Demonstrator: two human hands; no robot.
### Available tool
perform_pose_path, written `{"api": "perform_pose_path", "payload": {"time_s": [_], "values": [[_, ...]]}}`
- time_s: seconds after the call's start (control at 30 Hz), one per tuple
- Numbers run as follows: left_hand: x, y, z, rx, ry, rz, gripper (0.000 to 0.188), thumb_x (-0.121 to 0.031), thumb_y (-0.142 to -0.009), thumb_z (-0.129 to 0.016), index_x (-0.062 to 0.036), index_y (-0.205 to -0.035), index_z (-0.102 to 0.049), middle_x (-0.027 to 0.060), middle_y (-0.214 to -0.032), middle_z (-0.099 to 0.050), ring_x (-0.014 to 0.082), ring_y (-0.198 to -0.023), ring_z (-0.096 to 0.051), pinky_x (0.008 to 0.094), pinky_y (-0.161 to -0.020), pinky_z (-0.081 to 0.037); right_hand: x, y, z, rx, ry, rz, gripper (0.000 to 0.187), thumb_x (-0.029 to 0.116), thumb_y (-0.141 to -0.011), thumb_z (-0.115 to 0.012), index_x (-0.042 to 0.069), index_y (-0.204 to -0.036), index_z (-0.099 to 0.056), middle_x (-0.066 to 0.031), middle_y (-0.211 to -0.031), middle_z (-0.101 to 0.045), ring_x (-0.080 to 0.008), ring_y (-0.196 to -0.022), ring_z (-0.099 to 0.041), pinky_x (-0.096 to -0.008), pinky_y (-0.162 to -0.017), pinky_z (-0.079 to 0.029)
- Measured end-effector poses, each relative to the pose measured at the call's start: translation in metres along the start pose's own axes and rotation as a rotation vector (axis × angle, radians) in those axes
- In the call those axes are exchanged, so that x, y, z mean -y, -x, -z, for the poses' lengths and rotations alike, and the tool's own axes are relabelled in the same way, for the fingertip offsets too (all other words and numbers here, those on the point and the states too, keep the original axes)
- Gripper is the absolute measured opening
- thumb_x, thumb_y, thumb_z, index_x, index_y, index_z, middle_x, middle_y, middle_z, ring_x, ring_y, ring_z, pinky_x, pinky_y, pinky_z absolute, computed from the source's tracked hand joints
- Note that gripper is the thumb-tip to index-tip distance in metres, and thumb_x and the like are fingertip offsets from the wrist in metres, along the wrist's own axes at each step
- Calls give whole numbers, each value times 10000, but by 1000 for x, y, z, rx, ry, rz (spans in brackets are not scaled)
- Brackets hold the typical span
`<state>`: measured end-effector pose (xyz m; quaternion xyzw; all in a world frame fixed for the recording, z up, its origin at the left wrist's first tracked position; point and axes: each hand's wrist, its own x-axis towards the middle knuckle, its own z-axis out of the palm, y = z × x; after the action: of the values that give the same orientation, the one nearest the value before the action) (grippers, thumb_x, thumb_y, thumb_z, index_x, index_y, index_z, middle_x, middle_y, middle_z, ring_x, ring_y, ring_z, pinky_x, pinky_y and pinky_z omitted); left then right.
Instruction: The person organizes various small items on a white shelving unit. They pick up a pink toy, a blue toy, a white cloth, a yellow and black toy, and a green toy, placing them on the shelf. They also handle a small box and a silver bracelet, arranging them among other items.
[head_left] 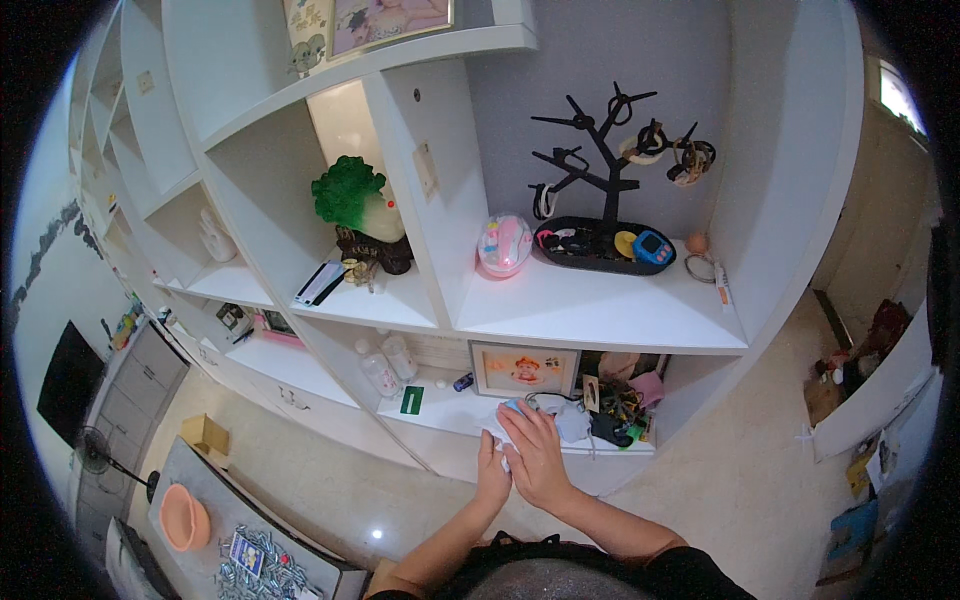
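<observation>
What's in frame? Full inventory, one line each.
shelving unit: 1, white, fills the wall ahead
tree-shaped stand: 1, black, upper right shelf, hung with rings
oval case: 1, pink, left of the stand
cabbage ornament: 1, green and white, middle compartment
framed picture: 1, light frame, lower shelf
bottles: 2, clear, lower shelf left
card: 1, green, lower shelf
basin: 1, orange, lower-left table
fan: 1, black, floor at left
left hand: 1, at lower shelf edge, on something white
right hand: 1, over the same spot, fingers spread
</observation>
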<state>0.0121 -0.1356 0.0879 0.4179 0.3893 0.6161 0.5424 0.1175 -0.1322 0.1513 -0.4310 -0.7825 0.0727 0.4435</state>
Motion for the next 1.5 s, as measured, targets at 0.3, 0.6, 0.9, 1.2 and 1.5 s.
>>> {"api": "perform_pose_path", "payload": {"time_s": [0.3, 0.6, 0.9, 1.2, 1.5], "values": [[-51, 8, -24, 234, 57, -25, 467, -374, -978, -315, -4, -1247, -406, 143, -1118, -537, 214, -914, -569, 306, -788, -448, -75, -1, 0, -11, -143, -330, 226, 165, -886, -503, 5, -999, -616, -129, -1183, -513, -291, -1132, -414, -391, -958, -314], [-32, -15, -2, 221, 512, 338, 564, -453, -968, -258, 4, -1272, -387, 159, -1187, -522, 245, -1010, -541, 357, -854, -428, -27, 3, 30, -208, -782, -419, 464, 288, -952, -385, -3, -1313, -397, -128, -1252, -498, -226, -1159, -453, -343, -983, -329], [-6, 4, -19, 127, 171, 289, 468, -361, -971, -356, -62, -1331, -340, 90, -1242, -467, 201, -1100, -489, 347, -937, -413, -27, -27, 27, 100, -375, -272, 364, 202, -927, -363, 5, -1192, -516, -177, -1248, -498, -354, -1243, -370, -403, -1045, -255], [-22, -16, -14, 60, 474, 506, 664, -592, -890, -353, -80, -1313, -356, 130, -1319, -416, 263, -1209, -425, 413, -985, -382, -2, 18, 10, 211, 93, 78, 470, 227, -892, -419, 93, -1341, -370, -130, -1392, -321, -327, -1298, -255, -571, -1036, -167], [-37, -6, -33, 29, 320, 477, 641, -591, -903, -306, -94, -1298, -396, 93, -1247, -506, 230, -1156, -476, 378, -984, -371, -43, -23, 21, 139, -901, -547, 406, 251, -964, -289, 9, -1219, -492, -151, -1261, -488, -274, -1217, -401, -357, -1038, -248]]}}
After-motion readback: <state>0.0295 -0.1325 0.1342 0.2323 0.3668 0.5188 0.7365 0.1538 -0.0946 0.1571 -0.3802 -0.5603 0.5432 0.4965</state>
